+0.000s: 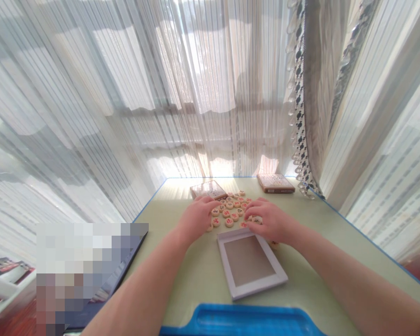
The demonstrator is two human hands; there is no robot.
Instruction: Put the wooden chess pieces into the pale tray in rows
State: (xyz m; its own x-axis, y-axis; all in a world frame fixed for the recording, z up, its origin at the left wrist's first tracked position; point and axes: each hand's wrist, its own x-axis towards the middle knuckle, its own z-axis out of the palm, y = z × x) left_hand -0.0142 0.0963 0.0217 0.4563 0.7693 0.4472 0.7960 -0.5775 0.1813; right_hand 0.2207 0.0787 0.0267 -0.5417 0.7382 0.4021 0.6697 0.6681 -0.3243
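Round wooden Chinese chess pieces (226, 213) with red and black characters lie loosely grouped in the middle of the table. At the left edge of the group is my left hand (199, 215), palm down, its fingers stretched over the outer pieces. My right hand (271, 219) rests at the group's right edge with its fingers spread, touching or covering some pieces. Just in front of the pieces lies a shallow white box part (227, 275) with a grey-brown middle. One piece (273, 244) sits beside its right side, partly under my right wrist.
A flat printed box (210, 189) lies behind the pieces, and another box (276, 183) stands at the back right. A blue plastic tray (248, 319) is at the near edge of the green table (332, 233). Sheer curtains (196, 93) hang behind. A blurred patch covers the lower left.
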